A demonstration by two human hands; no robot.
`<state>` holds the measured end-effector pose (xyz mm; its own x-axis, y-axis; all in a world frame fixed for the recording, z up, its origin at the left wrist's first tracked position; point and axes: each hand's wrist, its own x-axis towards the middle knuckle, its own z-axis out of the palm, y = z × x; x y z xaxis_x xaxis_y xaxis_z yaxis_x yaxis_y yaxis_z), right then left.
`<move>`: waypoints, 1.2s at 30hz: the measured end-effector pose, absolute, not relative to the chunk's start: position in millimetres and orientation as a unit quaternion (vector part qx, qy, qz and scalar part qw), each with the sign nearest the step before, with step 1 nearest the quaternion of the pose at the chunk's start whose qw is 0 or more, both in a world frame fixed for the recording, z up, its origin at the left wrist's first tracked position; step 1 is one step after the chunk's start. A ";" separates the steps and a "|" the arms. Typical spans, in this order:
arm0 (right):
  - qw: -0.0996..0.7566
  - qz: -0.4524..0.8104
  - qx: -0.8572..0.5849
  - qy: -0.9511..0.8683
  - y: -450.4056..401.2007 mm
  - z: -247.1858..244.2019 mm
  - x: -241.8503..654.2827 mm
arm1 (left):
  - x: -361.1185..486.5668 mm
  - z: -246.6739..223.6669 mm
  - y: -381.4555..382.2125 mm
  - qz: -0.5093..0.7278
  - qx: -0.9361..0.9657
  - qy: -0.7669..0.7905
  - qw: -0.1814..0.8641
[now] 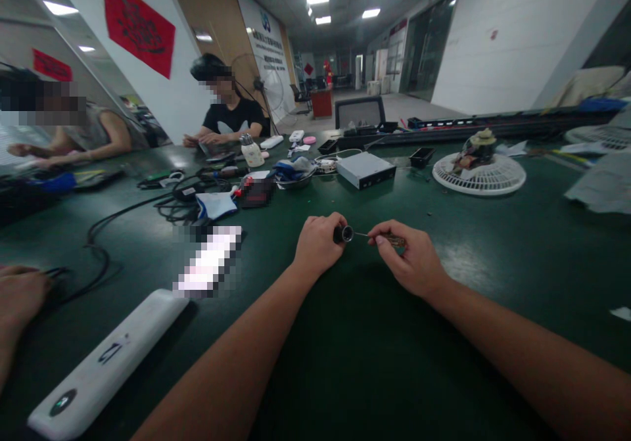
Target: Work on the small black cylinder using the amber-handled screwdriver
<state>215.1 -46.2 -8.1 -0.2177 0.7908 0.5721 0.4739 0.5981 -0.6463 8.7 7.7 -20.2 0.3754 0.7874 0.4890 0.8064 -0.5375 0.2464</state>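
Near the middle of the green table, my left hand [320, 242] is closed around a small black cylinder [344, 234] whose round, metal-rimmed end faces right and toward me. To its right, my right hand [407, 257] pinches a thin tool [394, 240] with a brownish handle. The tool's slim metal shaft points left, its tip at or very near the cylinder's open end; whether they touch is too small to tell. The rest of the cylinder is hidden inside my left fingers.
A white long device [111, 362] and a blurred bright phone-like slab [211, 262] lie left. Beyond my hands stand a silver box drive [365, 169] and a white fan grille [478, 175]. Another person's hand [22, 296] is at the left edge, near black cables [91, 234].
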 end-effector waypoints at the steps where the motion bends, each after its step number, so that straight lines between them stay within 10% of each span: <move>1: 0.466 0.168 -0.416 -0.763 -46.4 -7.8 215.1 | 8.7 -20.3 7.7 -0.287 -0.828 -0.481 0.017; 36: 0.458 0.191 -0.375 -0.783 -47.3 -8.0 215.3 | 8.8 -19.3 7.9 -0.275 -0.832 -0.482 0.012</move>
